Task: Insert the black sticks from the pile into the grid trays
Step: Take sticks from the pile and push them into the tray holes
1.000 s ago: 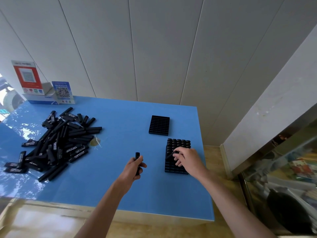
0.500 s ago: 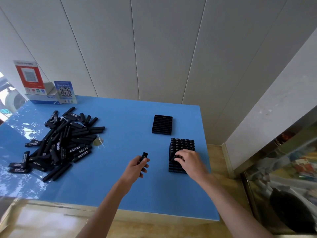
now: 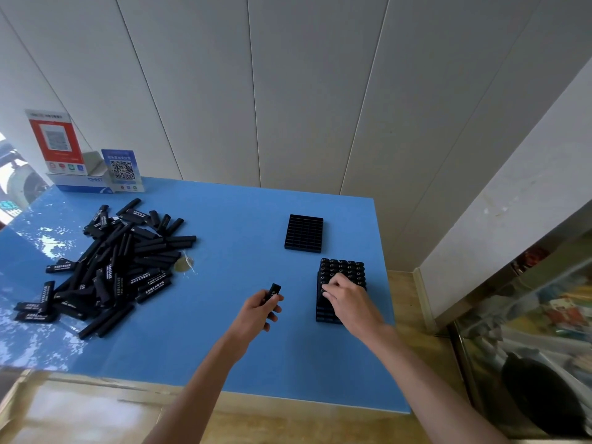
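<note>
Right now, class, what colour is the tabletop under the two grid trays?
Blue: the smooth blue tabletop, shown best in the head view.

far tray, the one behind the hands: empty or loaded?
Empty. The far grid tray shows bare open slots with no stick ends, while the near tray shows rows of round stick tops.

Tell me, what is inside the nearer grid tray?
The nearer grid tray holds upright black sticks in its far rows. The right hand covers the middle; those cells cannot be seen.
</note>
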